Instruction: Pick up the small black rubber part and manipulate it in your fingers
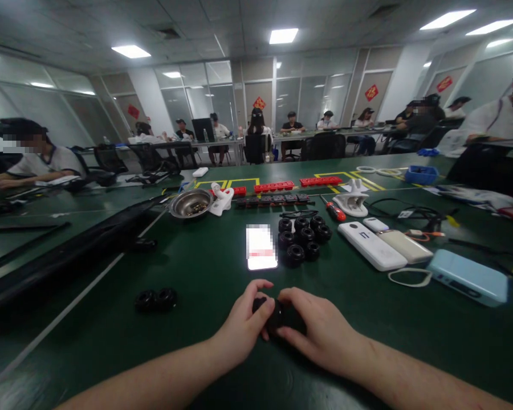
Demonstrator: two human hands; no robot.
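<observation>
Low in the middle of the view, a glossy black round part (276, 316) is between my two hands, mostly covered by fingers. My left hand (243, 320) grips it from the left, thumb across its front. From the right, the curved fingers and thumb of my right hand (320, 327) close on its other side. Just beyond stands a cluster of several black ring-shaped parts (306, 235), like small wheels. Two more such parts lie to the left, the nearer of them a black ring (166, 298). A phone with a lit screen (261, 262) lies ahead of my hands.
On the green table (205, 250), a metal bowl (191, 205) holds small pieces. Behind are red strips (273, 187) and a dark strip (277, 200). A screwdriver (334, 210), a white power bank (370, 245) and a blue one (468, 276) lie right. People sit at surrounding tables.
</observation>
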